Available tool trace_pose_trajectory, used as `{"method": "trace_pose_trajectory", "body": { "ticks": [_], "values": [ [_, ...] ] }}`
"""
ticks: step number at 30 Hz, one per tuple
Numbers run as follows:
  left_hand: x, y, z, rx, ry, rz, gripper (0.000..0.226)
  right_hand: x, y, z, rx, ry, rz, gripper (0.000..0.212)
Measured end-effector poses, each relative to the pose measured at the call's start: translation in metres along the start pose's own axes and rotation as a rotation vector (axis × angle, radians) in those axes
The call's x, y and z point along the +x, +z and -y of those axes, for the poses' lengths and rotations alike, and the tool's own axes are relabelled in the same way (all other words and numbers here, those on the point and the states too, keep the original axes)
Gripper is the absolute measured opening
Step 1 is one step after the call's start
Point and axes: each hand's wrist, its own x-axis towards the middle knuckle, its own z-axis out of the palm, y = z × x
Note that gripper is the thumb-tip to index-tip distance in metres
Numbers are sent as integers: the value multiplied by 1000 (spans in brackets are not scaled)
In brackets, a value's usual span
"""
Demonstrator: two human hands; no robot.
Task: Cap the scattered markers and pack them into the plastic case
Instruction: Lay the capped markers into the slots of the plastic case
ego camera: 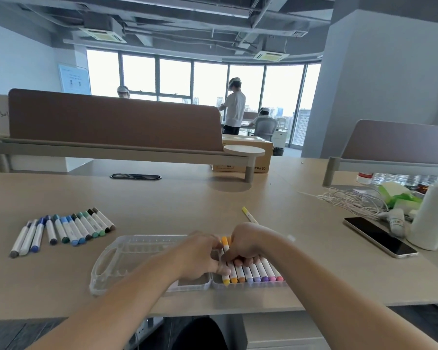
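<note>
Evidently the step in hand is seating one yellow marker (224, 242) in the plastic case (137, 239), which lies opened flat on the worktop (187, 203) near its front edge. That marker sits at the left end of the packed row (257, 274), whose caps run from yellow through orange to purple and pink in the case's right half. The left half, the one with the handle, holds nothing.

The left hand (202, 253) has its grip closed on the yellow marker, fingers near the upper end and thumb lower on the barrel. The right hand (245, 242) arches over the row with bent fingers, tips down on the barrels. I cannot tell whether its grip pinches a marker or only presses.

To do this well, I would line the marker up parallel with its neighbour, then push evenly at both ends so it settles level and does not rock. Pressing at one end alone would likely lift the other and could nudge the next marker loose. The right fingertips look useful as a steadying hold on the row.

Much remains, by my reckoning. A fan of blue, green and grey markers (68, 231) lies well apart to the left, and a single pale yellow marker (248, 215) lies just behind the right hand. Whether its cap is fitted is too small to tell.

Off to the right are a phone (379, 236), tangled cables (352, 198) and a paper roll (430, 215), clear of the work.
</note>
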Motion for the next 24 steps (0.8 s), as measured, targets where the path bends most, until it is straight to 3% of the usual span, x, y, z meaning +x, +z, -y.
{"method": "trace_pose_trajectory", "body": {
  "ticks": [4, 7, 12, 17, 24],
  "values": [
    [10, -5, -6, 75, -56, 34, 50, 6, -2, -10, 78, -45, -45, 38],
    [20, -10, -11, 84, -59, -59, 40, 13, -6, -19, 204, -97, -132, 27],
    [47, -6, -12, -28, -53, -147, 29, 51, -15, -56, 338, -68, -462, 15],
    [78, 2, -14, 40, -31, -138, 28, 87, -34, -78, 206, 102, -736, 14],
    [105, 6, -10, 18, -10, -125, 26, 119, -48, -87, 102, 219, -705, 32]
  ]
}}
